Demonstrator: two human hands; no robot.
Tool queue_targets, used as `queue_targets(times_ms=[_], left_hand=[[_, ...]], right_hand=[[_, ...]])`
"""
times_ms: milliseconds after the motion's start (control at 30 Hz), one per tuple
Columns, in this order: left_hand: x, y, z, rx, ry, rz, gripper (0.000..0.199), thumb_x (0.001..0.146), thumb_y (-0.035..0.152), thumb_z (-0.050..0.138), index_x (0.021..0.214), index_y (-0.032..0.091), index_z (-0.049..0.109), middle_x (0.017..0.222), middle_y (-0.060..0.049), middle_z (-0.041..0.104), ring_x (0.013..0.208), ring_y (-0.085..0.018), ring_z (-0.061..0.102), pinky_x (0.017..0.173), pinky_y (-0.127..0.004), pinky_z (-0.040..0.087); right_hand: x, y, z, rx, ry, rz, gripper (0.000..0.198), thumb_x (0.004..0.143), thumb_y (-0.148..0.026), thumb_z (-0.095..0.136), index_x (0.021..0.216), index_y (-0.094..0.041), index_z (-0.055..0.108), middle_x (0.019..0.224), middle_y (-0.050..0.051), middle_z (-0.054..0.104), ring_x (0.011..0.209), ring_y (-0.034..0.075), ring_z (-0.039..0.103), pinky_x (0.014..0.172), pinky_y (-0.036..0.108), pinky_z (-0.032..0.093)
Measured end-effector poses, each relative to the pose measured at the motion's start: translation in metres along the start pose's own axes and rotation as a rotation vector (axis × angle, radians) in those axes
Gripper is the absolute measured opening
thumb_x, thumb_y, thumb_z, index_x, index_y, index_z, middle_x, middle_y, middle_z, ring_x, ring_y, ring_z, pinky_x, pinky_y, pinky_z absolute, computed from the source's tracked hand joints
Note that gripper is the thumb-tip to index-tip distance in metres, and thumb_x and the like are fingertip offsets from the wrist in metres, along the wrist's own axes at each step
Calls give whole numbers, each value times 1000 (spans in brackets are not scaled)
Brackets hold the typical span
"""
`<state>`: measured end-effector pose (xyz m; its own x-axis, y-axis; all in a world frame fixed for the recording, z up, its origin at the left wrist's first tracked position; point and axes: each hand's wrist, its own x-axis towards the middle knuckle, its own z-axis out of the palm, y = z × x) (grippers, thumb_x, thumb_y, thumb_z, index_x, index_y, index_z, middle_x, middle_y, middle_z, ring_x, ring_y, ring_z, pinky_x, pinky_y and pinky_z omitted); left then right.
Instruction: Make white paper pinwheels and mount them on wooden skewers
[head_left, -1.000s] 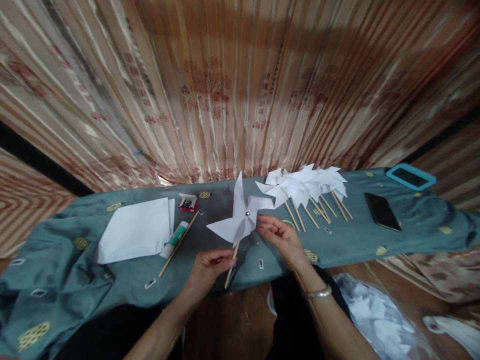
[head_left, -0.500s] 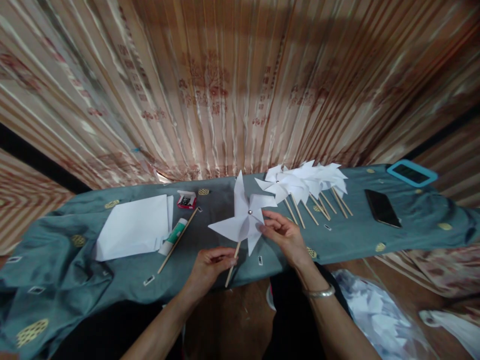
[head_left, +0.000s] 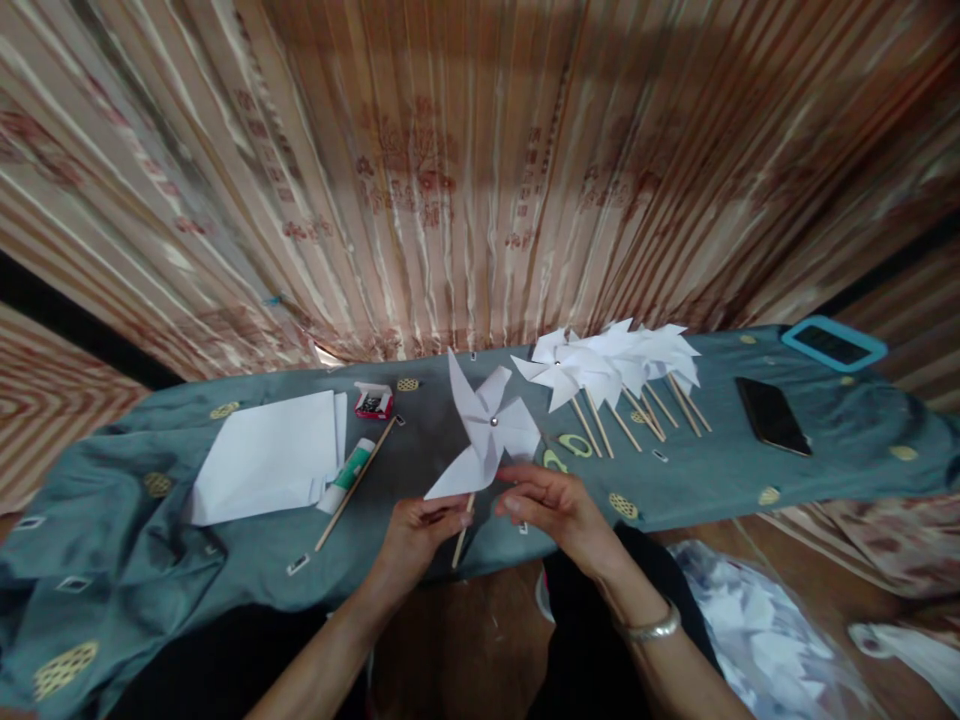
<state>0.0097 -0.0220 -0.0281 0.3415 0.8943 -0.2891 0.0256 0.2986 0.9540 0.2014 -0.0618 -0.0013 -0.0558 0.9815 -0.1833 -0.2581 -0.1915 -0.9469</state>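
My left hand [head_left: 426, 528] pinches the wooden stick [head_left: 463, 535] of a white paper pinwheel [head_left: 484, 435] and holds it upright over the table's front edge. A small silver pin head sits at the pinwheel's centre. Just below and right of the blades is my right hand [head_left: 551, 505], with its fingers apart and nothing held; whether a fingertip touches the paper I cannot tell. Green-handled scissors [head_left: 574, 445] lie behind the right hand, their blades partly hidden by the pinwheel. Several finished-looking pinwheels [head_left: 600, 370] lie overlapped to the right, sticks toward me.
On the green cloth [head_left: 255, 565] at left lie white paper sheets [head_left: 266, 455], a glue stick [head_left: 351, 475], a loose wooden stick [head_left: 356, 485] and a small red box [head_left: 373, 400]. A black phone [head_left: 772, 415] and a blue-framed device [head_left: 834, 343] lie at right. A plastic bag [head_left: 765, 620] is on the floor.
The pinwheel's blades have turned on the stick. My right hand has come off a blade and dropped slightly, with its fingers apart. The scissors' green handles have come into sight.
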Motion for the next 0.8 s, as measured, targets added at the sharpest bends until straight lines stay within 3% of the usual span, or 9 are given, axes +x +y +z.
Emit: queue_targets(times_ms=[100, 167, 233, 300, 367, 600, 800], left_hand=[[1, 0, -1, -11, -2, -12, 25, 57, 32, 80, 78, 19, 80, 79, -6, 78, 76, -23, 69, 78, -33, 53], [1, -1, -1, -18, -5, -14, 24, 56, 33, 80, 77, 19, 80, 76, -5, 77, 74, -22, 68, 75, -32, 53], [1, -3, -1, -15, -19, -16, 24, 57, 33, 80, 76, 19, 80, 74, -5, 77, 72, -21, 67, 73, -31, 52], [0, -4, 0, -13, -42, -22, 24, 57, 34, 80, 75, 19, 80, 72, -5, 76, 69, -20, 66, 71, -29, 51], [-1, -5, 1, -11, -63, -27, 23, 57, 34, 80, 74, 18, 80, 69, -4, 75, 66, -19, 65, 68, -28, 50], [-2, -2, 3, -22, -37, -50, 22, 56, 31, 79, 74, 19, 80, 73, -4, 75, 69, -18, 65, 70, -27, 49], [-1, -5, 3, -15, -28, -7, 22, 60, 33, 79, 77, 19, 80, 78, -4, 76, 73, -19, 67, 73, -28, 50]], right_hand=[[-3, -8, -14, -62, 94, -109, 27, 70, -44, 79, 83, -21, 75, 58, 0, 70, 51, 11, 58, 50, 24, 44], [-2, -11, -26, -70, 268, -224, 26, 71, -45, 78, 82, -22, 75, 57, 0, 68, 50, 11, 56, 51, 25, 44], [1, -13, -36, -65, 446, -327, 26, 70, -42, 79, 88, -24, 75, 69, 2, 72, 61, 14, 62, 60, 28, 49], [5, -12, -40, -81, 521, -376, 33, 67, -39, 82, 96, -25, 73, 87, 4, 75, 78, 18, 66, 71, 32, 51], [8, -10, -39, -115, 497, -365, 40, 64, -38, 84, 100, -26, 72, 93, 4, 75, 83, 19, 66, 76, 33, 51], [12, -1, -16, 35, 313, -162, 44, 62, -39, 85, 100, -24, 69, 70, -2, 73, 62, 16, 66, 64, 31, 53], [10, 4, 11, 158, 138, -40, 56, 60, -35, 86, 109, -24, 64, 79, 0, 76, 67, 17, 69, 68, 29, 54]])
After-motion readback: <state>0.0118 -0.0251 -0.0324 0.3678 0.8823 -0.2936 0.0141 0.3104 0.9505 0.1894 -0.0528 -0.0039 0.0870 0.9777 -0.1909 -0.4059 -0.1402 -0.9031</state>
